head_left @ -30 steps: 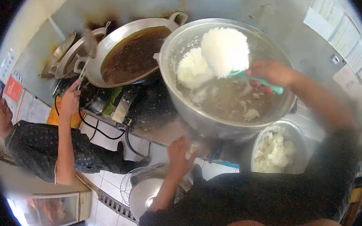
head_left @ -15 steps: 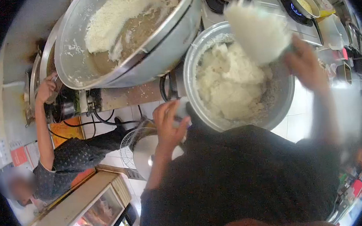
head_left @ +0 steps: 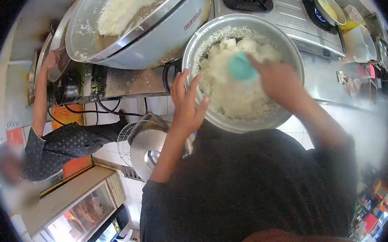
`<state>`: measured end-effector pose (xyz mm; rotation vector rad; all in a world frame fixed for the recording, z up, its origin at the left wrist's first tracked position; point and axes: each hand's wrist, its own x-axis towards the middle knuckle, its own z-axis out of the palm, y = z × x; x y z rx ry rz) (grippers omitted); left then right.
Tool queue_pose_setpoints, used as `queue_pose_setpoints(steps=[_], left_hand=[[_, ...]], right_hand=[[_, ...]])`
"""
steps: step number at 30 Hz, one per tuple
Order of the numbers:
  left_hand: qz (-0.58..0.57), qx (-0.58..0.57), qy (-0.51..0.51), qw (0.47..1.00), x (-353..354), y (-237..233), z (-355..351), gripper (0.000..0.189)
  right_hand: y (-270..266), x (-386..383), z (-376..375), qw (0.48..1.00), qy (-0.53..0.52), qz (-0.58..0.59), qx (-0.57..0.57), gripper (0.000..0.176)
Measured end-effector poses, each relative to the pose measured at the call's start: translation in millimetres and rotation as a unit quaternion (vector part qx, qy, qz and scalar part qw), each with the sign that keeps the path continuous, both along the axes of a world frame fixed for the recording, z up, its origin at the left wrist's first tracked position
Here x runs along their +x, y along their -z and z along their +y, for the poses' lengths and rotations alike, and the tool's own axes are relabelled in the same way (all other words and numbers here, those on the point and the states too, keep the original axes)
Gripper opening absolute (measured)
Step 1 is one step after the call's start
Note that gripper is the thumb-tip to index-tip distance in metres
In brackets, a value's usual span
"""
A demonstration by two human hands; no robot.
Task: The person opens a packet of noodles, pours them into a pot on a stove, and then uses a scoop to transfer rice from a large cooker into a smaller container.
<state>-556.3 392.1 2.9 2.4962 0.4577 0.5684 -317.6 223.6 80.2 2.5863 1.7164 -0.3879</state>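
Observation:
A large metal pot (head_left: pixel 294 42) stands in front of me, holding a steaming heap of white rice (head_left: pixel 228 96). Over the heap, my right hand (head_left: pixel 281 84) is closed on a teal scoop (head_left: pixel 242 66), blurred by motion, whose round head is down at the rice. My left hand (head_left: pixel 187 102) rests against the near left side of the pot, with its fingers stretched apart at the rim.
Left of my pot sits a bigger metal vessel (head_left: pixel 162 47) with rice inside. The gas stove (head_left: pixel 285 6) behind bears a small pan (head_left: pixel 330 9) over a lit flame. At left, another person (head_left: pixel 69 143) reaches toward the counter. A lidded pot (head_left: pixel 144 147) stands below my left arm.
My right hand has swung down and left, from above the pot's right side to the rice. The big white mass of rice it raised is gone from the scoop. My left hand has moved up slightly.

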Motion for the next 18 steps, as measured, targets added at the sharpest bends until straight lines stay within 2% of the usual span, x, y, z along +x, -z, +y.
queue_pose_setpoints(steps=[1, 3, 4, 6, 9, 12, 13, 16, 18], left_hand=[[-0.014, 0.002, 0.0, 1.0, 1, 2, -1, 0.059], [0.005, 0.002, -0.013, 1.0, 2, 0, -1, 0.059], [0.016, 0.003, -0.022, 1.0, 0, -3, -4, 0.059], [0.045, 0.006, -0.05, 0.998, -4, -6, -11, 0.06], [0.04, -0.011, -0.059, 0.997, -5, -5, -9, 0.061], [0.029, -0.03, -0.069, 0.997, -5, -1, -10, 0.061], [0.023, -0.032, -0.067, 0.997, -5, 1, -8, 0.061], [0.03, -0.042, -0.06, 0.997, -7, -1, -10, 0.062], [0.023, -0.045, -0.057, 0.997, -7, -3, -8, 0.063]], right_hand=[[9, -11, 14, 1.0, 0.012, 0.011, 0.026, 0.068], [46, -15, 46, 1.0, -0.003, 0.004, 0.003, 0.068], [44, -4, 51, 1.0, -0.012, 0.012, -0.005, 0.066], [23, 18, 58, 0.999, -0.038, 0.027, -0.019, 0.063], [-41, 42, 41, 0.996, -0.086, 0.005, -0.006, 0.059], [-68, 31, 31, 0.989, -0.1, -0.098, -0.045, 0.054], [-56, 22, 33, 0.983, -0.139, -0.103, -0.059, 0.053], [-13, 2, 57, 0.988, -0.132, -0.06, -0.057, 0.052], [-9, 7, 64, 0.983, -0.17, -0.055, -0.046, 0.052]])
